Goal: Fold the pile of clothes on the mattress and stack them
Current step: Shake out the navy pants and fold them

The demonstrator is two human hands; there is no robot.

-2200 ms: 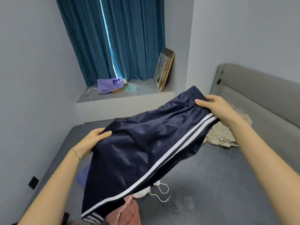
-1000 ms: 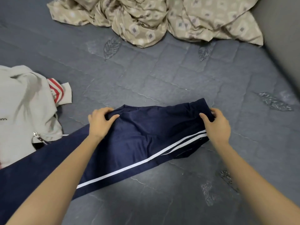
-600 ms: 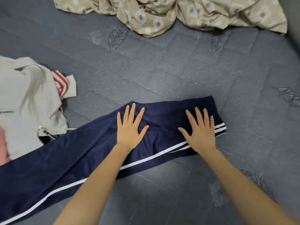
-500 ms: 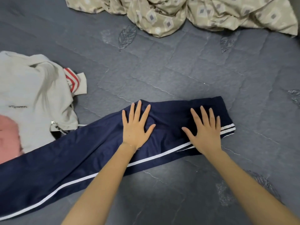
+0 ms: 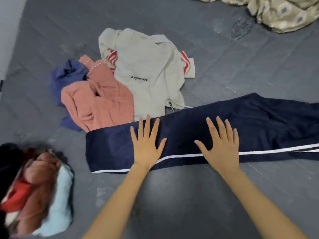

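Both hands, left and right, lie flat with open grip on the navy trousers stretched across mid-frame on the mattress; a blurred pile, perhaps folded clothes, sits lower left.

Both flat palms, the left hand and right hand, are sliding leftward along the navy trousers, nearing the leg end.
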